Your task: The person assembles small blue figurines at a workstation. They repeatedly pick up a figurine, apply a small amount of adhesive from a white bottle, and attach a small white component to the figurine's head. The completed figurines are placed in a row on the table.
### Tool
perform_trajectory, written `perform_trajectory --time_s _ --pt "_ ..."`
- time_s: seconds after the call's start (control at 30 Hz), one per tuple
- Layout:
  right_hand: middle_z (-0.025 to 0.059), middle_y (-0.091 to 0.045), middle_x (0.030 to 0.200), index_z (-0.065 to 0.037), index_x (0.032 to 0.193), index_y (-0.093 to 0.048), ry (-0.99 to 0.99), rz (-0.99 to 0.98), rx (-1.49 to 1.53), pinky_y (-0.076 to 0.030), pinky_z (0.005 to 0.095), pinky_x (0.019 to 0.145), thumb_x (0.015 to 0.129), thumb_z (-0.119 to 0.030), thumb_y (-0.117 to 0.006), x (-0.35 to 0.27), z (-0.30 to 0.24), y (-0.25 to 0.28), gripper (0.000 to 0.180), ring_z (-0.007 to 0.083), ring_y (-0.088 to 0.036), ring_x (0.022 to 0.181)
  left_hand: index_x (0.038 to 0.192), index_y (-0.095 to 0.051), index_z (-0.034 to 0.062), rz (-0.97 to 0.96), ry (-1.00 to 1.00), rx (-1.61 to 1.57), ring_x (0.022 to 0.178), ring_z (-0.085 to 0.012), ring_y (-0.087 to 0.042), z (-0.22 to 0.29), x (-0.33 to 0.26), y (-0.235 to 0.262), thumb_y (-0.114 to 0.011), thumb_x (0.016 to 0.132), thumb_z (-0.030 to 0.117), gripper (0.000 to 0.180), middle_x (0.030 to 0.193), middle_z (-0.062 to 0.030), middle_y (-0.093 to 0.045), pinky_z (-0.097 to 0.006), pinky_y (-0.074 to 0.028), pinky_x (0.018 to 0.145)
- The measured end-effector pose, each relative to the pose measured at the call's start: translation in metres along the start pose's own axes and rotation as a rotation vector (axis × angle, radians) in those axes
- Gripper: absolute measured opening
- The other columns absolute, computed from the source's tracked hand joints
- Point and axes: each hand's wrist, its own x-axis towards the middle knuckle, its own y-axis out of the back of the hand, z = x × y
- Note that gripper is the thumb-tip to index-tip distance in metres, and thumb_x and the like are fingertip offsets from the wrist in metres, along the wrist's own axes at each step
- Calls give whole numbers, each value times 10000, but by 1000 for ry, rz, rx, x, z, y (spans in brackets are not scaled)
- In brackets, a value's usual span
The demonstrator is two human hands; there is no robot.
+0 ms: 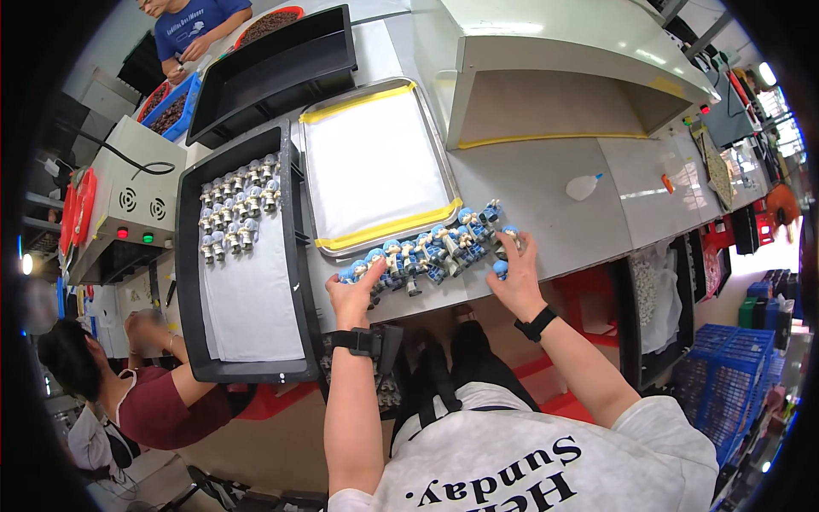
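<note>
A row of several small blue-and-white figurines (426, 249) lies along the near edge of the grey worktable (546, 188). My left hand (357, 294) rests at the row's left end, fingers touching the figurines there. My right hand (515, 271) is at the row's right end, fingers curled around one or two figurines. Just beyond the row sits a metal tray (375, 162) lined with white paper and yellow tape, with nothing on it.
A black tray (294, 282) at my left holds white paper and several figurines (239, 213) at its far end. A second black tray (273, 72) sits further back. A white hood (546, 60) stands right. Other people work at left and far left.
</note>
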Motion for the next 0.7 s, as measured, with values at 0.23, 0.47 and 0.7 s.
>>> perform_trajectory --time_s 0.23,0.47,0.7 --pt "131 -518 983 -64 1180 -491 -229 88 225 -471 307 701 701 -60 -627 15 27 7 498 224 -540 807 1068 -524 -36 -110 102 -260 831 -184 -618 4 -11 1 -804 688 129 500 960 -108 -627 -324 -494 706" --pt "48 -562 843 -40 1110 -526 -642 331 1369 -457 237 576 731 -14 -590 80 -2 19 385 110 -541 671 1099 -493 -16 -124 92 -520 851 -165 -595 5 -27 -2 -791 705 82 504 961 -76 -605 -307 -477 749" --pt "84 -534 1048 -146 1138 -575 50 289 49 -393 425 843 729 -163 -651 60 -36 -32 416 268 -468 1004 1199 -407 -14 5 89 -558 901 -169 -562 11 -42 -16 -809 680 54 660 1018 -80 -564 -303 -451 800"
